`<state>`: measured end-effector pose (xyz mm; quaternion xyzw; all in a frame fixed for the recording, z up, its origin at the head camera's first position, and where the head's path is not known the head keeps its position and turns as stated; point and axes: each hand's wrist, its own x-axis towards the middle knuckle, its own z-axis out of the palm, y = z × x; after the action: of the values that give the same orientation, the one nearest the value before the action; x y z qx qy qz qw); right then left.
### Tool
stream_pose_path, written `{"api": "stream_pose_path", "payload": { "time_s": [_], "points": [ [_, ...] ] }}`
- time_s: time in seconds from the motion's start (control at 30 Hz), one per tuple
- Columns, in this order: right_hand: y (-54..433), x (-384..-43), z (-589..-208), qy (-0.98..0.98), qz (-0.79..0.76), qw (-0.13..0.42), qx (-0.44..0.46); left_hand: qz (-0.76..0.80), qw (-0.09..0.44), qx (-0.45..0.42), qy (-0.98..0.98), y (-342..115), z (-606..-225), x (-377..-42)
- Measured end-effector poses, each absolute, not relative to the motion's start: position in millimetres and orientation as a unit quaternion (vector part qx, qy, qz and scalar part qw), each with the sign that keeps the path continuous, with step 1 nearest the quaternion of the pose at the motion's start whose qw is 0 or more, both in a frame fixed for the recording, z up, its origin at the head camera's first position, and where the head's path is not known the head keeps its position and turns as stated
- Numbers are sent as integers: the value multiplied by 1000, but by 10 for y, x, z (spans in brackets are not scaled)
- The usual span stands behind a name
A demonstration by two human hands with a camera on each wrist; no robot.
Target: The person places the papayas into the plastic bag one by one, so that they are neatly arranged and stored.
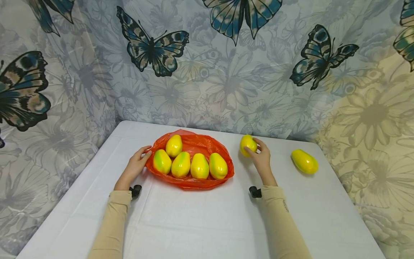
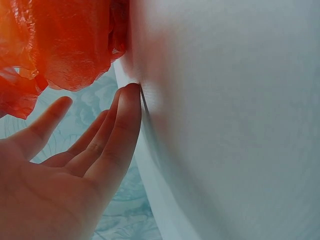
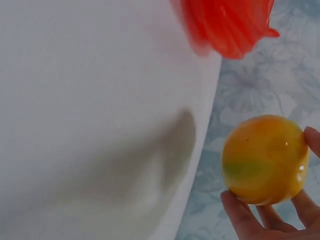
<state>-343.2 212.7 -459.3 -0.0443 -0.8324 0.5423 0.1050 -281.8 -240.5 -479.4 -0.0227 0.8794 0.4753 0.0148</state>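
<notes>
A red plastic bag (image 1: 194, 185) lies spread on the table with several yellow mangoes (image 1: 199, 166) in it, some tinged green. Beside the bag's left edge is my left hand (image 1: 134, 166); in the left wrist view its fingers (image 2: 122, 125) are extended with nothing held, just below the bag (image 2: 70, 45). To the right of the bag, my right hand (image 1: 261, 160) grips another yellow mango (image 1: 247, 144) between thumb and fingers. The right wrist view shows this mango (image 3: 265, 160) raised off the table, its shadow cast on the cloth.
One more yellow mango (image 1: 304, 161) lies on the right part of the white-covered table (image 1: 194, 223). Behind the table hangs a floral, butterfly-patterned backdrop (image 1: 233, 86). Dark wrist cameras (image 1: 255, 192) sit at both sleeves.
</notes>
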Motion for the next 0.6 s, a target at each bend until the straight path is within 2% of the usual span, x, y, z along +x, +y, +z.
{"api": "stream_pose_path", "payload": {
  "time_s": [0.6],
  "points": [
    [1537, -3411, -4462, -825, 561, 71, 7, 474, 19, -22, 880, -2402, -4793, -2817]
  ]
}}
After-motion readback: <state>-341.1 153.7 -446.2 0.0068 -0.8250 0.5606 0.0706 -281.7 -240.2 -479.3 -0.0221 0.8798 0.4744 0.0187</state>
